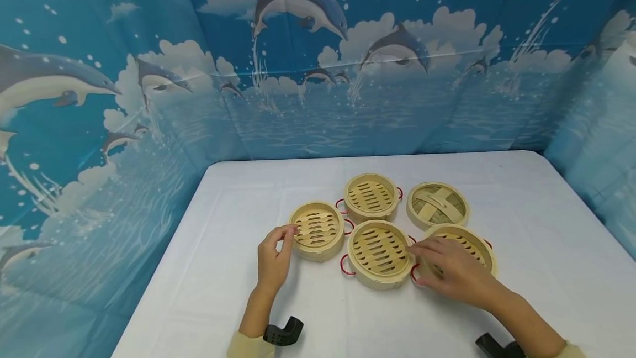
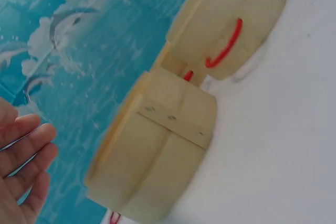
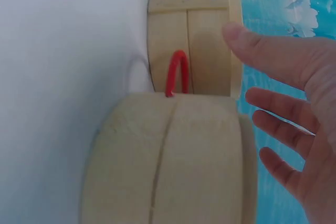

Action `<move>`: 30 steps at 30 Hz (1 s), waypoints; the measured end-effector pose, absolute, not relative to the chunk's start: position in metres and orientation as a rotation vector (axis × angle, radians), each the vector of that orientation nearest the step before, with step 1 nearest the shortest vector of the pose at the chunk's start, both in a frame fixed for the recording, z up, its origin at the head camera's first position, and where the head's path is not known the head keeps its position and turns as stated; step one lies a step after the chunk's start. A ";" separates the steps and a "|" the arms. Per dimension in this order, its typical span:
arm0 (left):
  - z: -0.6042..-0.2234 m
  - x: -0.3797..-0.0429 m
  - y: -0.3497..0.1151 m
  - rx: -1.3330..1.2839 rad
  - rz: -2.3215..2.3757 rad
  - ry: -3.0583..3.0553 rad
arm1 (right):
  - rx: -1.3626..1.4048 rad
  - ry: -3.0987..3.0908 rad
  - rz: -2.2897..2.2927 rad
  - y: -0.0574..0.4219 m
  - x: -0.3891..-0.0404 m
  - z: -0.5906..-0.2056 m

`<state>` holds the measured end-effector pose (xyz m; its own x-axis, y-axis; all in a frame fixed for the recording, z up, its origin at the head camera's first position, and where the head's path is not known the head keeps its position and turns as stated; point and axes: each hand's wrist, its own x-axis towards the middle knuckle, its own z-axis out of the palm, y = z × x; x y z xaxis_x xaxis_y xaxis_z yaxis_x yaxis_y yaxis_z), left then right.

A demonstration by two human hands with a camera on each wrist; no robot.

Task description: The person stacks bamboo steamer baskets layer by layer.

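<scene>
Round bamboo steamer baskets with slatted floors and red side loops stand on the white table. My left hand (image 1: 275,258) is at the near left rim of the leftmost steamer basket (image 1: 319,245); in the left wrist view its fingers (image 2: 31,148) are relaxed and apart from the basket wall (image 2: 163,145). Over the near-right steamer basket (image 1: 486,256) hovers my right hand (image 1: 454,272), partly hiding it. Its fingertips come close to the front middle steamer basket (image 1: 380,253). In the right wrist view the thumb (image 3: 252,45) and fingers are spread, with nothing between them.
Behind the front middle basket stands another steamer basket (image 1: 370,198). A woven bamboo lid (image 1: 437,206) lies at the back right. White cloth covers the table (image 1: 213,258), and a blue dolphin-print curtain (image 1: 308,120) hangs around its back and sides.
</scene>
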<state>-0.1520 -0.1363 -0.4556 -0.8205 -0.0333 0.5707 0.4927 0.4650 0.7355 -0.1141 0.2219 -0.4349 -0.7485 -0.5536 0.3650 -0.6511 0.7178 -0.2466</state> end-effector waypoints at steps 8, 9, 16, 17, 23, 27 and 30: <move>-0.468 -0.153 -0.138 -0.079 -1.565 -2.057 | 1.030 -2.567 0.521 0.217 -0.113 -0.444; -0.465 -0.151 -0.137 -0.057 -1.566 -2.035 | 1.045 -2.542 0.526 0.216 -0.113 -0.445; -0.456 -0.144 -0.132 0.081 -1.456 -1.989 | 1.164 -2.365 0.575 0.210 -0.117 -0.454; -0.457 -0.144 -0.132 0.094 -1.457 -1.992 | 1.173 -2.350 0.575 0.209 -0.117 -0.455; -0.478 -0.154 -0.139 0.175 -1.617 -2.091 | 1.189 -2.329 0.563 0.204 -0.119 -0.461; -0.503 -0.166 -0.147 0.123 -1.641 -2.181 | 1.210 -2.346 0.559 0.201 -0.120 -0.459; -0.497 -0.163 -0.145 0.049 -1.665 -2.224 | 1.233 -2.363 0.548 0.199 -0.121 -0.459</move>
<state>-0.1628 -0.1454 -0.4975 -0.9344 -0.2395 0.2636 0.1855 0.3046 0.9342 -0.1206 0.1990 -0.4590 -0.5204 -0.6704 0.5289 -0.8347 0.5299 -0.1497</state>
